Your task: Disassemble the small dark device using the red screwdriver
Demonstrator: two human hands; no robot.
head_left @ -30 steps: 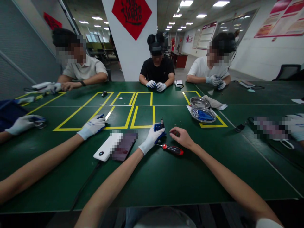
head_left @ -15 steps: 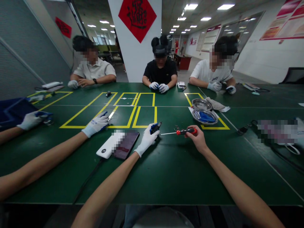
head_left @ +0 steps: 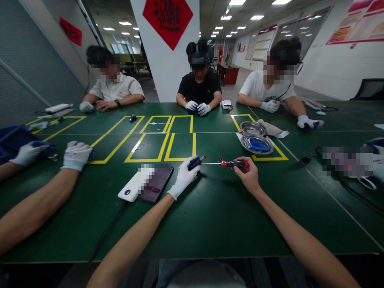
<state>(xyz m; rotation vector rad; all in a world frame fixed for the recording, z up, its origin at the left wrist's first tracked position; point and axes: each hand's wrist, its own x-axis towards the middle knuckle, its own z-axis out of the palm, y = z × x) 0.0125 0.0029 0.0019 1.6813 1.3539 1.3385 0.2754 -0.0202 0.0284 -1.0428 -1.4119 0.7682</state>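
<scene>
My left hand (head_left: 185, 176), in a white and blue glove, is closed around a small black part (head_left: 196, 162) whose exact kind I cannot make out. In my bare right hand (head_left: 248, 175) is a screwdriver (head_left: 235, 164) with a red and black handle, gripped between thumb and fingers. Its thin metal shaft points left, and the tip reaches the black part or lies just beside it. Several tiny dark pieces, perhaps screws (head_left: 221, 157), lie on the table just beyond the screwdriver.
Left of my left hand lie a white power bank (head_left: 132, 188) with a cable and a dark phone (head_left: 157, 184). Metal bowls (head_left: 271, 152) stand at the right on yellow tape markings. A co-worker's gloved hand (head_left: 76, 156) rests at the left. People sit across the green table (head_left: 210, 224).
The co-worker's gloved hand at the left has moved further left. Across the table, a person's gloved hand has reached out to the right. My hands keep nearly the same pose.
</scene>
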